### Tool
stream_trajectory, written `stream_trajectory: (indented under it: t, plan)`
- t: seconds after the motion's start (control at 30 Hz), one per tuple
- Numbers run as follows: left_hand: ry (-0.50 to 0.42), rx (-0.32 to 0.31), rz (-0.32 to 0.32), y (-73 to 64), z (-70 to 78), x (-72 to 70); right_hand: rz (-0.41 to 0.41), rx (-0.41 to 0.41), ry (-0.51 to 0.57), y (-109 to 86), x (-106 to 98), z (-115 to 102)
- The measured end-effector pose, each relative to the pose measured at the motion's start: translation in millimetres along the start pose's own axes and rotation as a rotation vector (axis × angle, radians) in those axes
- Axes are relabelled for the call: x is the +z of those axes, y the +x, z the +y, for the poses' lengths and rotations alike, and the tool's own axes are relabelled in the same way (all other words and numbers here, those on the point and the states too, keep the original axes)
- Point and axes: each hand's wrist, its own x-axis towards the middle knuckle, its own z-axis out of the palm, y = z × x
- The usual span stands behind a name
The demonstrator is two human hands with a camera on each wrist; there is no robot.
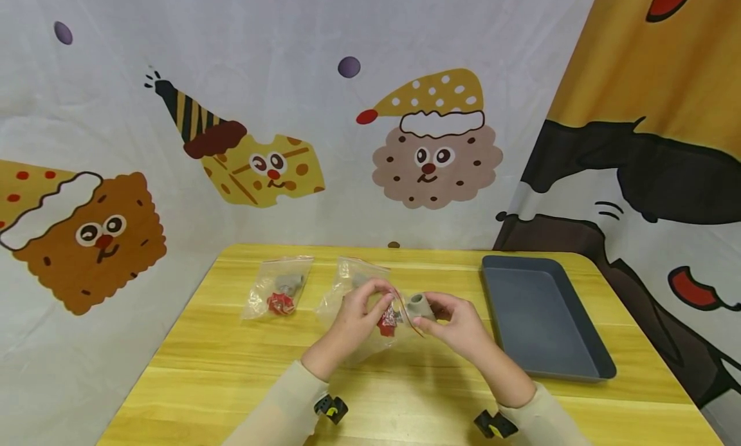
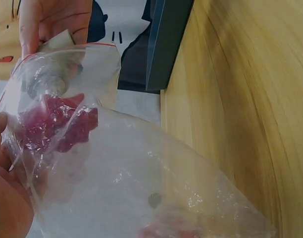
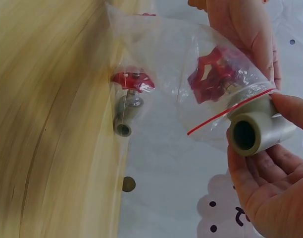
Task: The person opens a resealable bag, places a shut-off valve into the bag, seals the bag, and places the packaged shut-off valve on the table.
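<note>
In the head view my right hand grips the grey pipe body of a valve over the table. Its red handwheel sits inside a clear zip bag, while the open pipe end sticks out past the bag's red-lined mouth in the right wrist view. My left hand pinches the bag near that mouth, with the bag hanging below. Behind this bag lies another bagged valve, partly hidden by the left hand. Further left is a bagged valve with a red handwheel, touched by neither hand.
A dark grey rectangular tray lies on the right of the wooden table, beside my right hand. A cloth printed with cartoon figures hangs behind the table's back edge.
</note>
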Motion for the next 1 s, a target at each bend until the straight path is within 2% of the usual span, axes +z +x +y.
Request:
stream_trajectory:
  t: [0.2,0.37,0.47,0.57,0.77,0.9,1.0]
  plan:
    - [-0.019,-0.011,-0.010,-0.4,-0.5,0.9,0.000,0.090,0.059,0.0,2.8,-3.4]
    - [-0.089,-0.068,-0.038,-0.6,0.7,2.3,0.008,0.140,0.092,1.9,5.5,-4.4]
    - [-0.136,-0.106,-0.063,-0.7,4.5,3.0,0.008,0.167,0.097,2.9,7.4,-3.8]
    - [-0.169,-0.120,-0.084,-0.7,14.4,1.1,-0.006,0.193,0.103,3.4,9.1,-3.2]
    - [-0.164,-0.138,-0.083,-0.5,37.9,-6.8,-0.070,0.149,0.066,3.4,10.5,-3.2]
    - [-0.135,-0.154,-0.060,-0.3,43.0,-7.6,-0.097,0.122,0.046,1.8,11.8,-4.8]
    - [-0.152,-0.176,-0.057,-0.7,43.8,-6.8,-0.094,0.122,0.041,1.1,13.6,-5.6]
